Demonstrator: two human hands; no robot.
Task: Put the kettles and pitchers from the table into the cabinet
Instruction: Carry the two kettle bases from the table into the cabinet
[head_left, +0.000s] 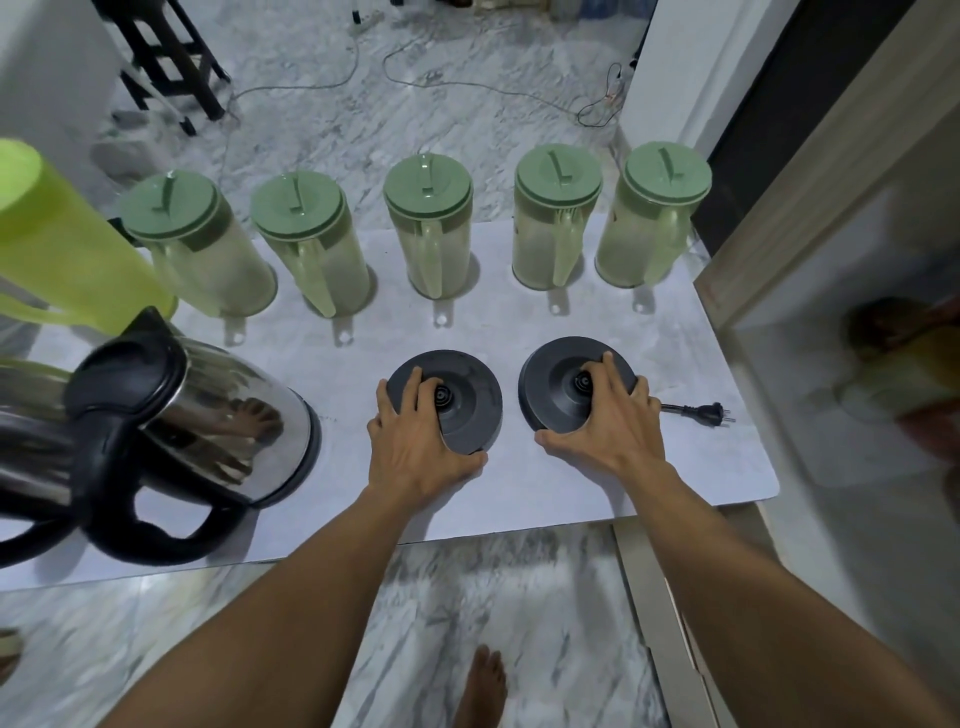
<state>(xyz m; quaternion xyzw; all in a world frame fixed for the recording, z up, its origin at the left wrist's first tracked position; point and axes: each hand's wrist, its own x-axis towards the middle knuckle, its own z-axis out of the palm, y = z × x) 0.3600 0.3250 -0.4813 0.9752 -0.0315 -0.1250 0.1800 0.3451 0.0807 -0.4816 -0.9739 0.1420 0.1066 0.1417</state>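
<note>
A person stands barefoot at the white table (649, 338), both arms stretched forward. The left grip (421, 431) clasps the left kettle base (470, 410), thumb at its near rim and fingers spread over the top. The right grip (608, 421) holds the right kettle base (550, 384) the same way, a plug (717, 413) lying just to its right. Both discs appear to be taken by the edge so they can be lifted flat together. The steel kettle (208, 415) stands off any base, left of the left grip and untouched. Beyond both grips, well apart from them, five green-lidded pitchers (428, 234) line the table's far edge, handles facing the near side for an easy grab. A lime pitcher (62, 249) sits at the far left.
</note>
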